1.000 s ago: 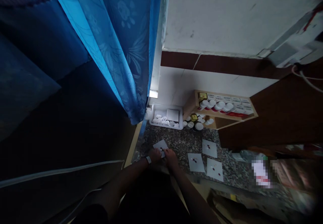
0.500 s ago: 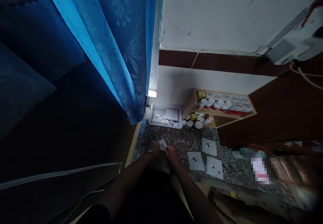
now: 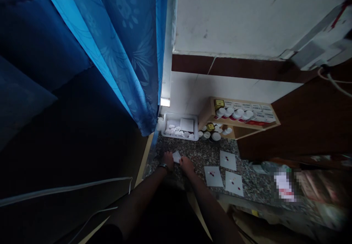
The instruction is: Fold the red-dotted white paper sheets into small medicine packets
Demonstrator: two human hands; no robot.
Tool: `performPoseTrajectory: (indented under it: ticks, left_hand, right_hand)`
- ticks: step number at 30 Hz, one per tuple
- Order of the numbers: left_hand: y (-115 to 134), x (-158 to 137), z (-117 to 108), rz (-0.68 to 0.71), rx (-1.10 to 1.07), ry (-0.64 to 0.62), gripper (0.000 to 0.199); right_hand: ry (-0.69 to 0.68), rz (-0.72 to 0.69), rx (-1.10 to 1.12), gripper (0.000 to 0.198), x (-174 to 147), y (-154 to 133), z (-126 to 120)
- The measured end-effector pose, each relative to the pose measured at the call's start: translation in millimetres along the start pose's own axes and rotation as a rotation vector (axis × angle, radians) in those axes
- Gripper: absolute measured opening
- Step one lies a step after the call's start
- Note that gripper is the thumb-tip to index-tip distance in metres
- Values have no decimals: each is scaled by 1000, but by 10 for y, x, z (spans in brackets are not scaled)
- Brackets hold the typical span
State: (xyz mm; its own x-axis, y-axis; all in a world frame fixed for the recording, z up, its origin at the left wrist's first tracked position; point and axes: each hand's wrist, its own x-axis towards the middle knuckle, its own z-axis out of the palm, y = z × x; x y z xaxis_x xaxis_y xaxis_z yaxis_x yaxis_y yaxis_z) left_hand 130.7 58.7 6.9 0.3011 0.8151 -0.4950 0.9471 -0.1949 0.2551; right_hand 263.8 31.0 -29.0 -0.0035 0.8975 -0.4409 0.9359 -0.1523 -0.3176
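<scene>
In the head view, a small white paper [image 3: 176, 156], seemingly folded, lies on the speckled desk [image 3: 202, 151] at 6 o'clock from the view's middle. It should handle as very light, thin and pliable, easy to crease or tear, so its edges and corners look the best places to hold, with gentle fingertips. From the left hand [image 3: 168, 161] it sits at 2 o'clock, touching; whether that grip pinches or merely presses, I cannot tell. From the right hand [image 3: 187, 164] it sits at 10 o'clock, its near corner apparently pinched in that grip. Around 3 to 4 o'clock from the right hand, well apart, lie 3 flat sheets [image 3: 213, 181] bearing small dark and pale pieces; at 12 o'clock from the paper stands a white tray [image 3: 181, 138].
</scene>
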Motion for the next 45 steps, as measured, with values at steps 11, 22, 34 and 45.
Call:
performPoseTrajectory:
  ticks: [11,22,34,45]
  left_hand:
    - [-80,-319,575,113,73,121,58]
    - [-78,-274,534,76,55,52,63]
    - [-365,-148,661,175,132,110,63]
    - [-513,-83,457,223,167,158,66]
  right_hand:
    - [9,-8,59,24,89,36,57]
    - [137,-309,-112,38,-54,54,87]
    - [121,-593,-287,40,-107,212,1]
    - [105,-594,-308,42,-295,227,74]
